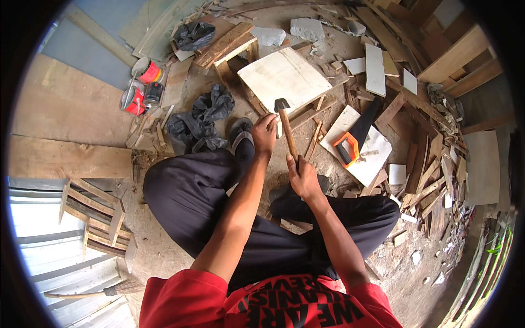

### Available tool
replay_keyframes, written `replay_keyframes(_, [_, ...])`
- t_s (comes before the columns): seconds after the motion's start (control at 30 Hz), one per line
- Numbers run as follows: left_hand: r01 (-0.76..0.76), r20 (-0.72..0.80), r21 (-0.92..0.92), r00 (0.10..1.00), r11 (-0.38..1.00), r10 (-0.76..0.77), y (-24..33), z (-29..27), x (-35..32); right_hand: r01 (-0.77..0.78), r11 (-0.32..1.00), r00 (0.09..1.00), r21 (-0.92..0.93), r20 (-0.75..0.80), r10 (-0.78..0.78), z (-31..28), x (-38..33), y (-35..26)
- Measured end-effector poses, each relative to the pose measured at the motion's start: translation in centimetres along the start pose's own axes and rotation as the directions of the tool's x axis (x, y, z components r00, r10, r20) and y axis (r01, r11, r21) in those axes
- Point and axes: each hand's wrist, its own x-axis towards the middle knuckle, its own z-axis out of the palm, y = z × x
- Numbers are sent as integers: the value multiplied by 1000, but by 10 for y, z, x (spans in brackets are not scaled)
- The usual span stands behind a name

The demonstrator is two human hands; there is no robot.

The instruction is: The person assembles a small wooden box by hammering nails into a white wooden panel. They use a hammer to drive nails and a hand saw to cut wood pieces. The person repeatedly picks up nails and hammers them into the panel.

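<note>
**Hammer up, stool just past my fingers**

My right hand [302, 177] is closed around the low end of the hammer [286, 128] handle. The handle runs up and away from those fingers, head on top. My left hand [264, 133] fingers are curled by the head, pinching at the stool [284, 76] edge; I cannot tell what they hold.
</note>
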Motion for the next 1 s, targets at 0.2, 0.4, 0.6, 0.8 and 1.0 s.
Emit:
replay_keyframes(0.2, [57, 19, 10, 998, 998, -57, -1, -1, -3, 5, 1000, 1000, -30, 8, -5, -2, 0, -2])
replay_keyframes(0.4, [42, 27, -41, 999, 998, -40, 4, 1, -3, -19, 1000, 1000, -24, -9, 19, -2, 3, 4])
replay_keyframes(0.6, [-55, 16, 13, 998, 998, 55, -2, -2, -9, -47, 999, 999, 24, 13, 46, -5, 1, -9])
replay_keyframes(0.8, [24, -25, -42, 999, 999, -25, 6, 5, -13, 20, 1000, 1000, -15, 10, -19, 2, -2, 4])
replay_keyframes(1.0, [55, -67, -52, 996, 997, -58, 6, 8, -17, -29, 998, 999, -47, 31, 30, 5, -1, 4])
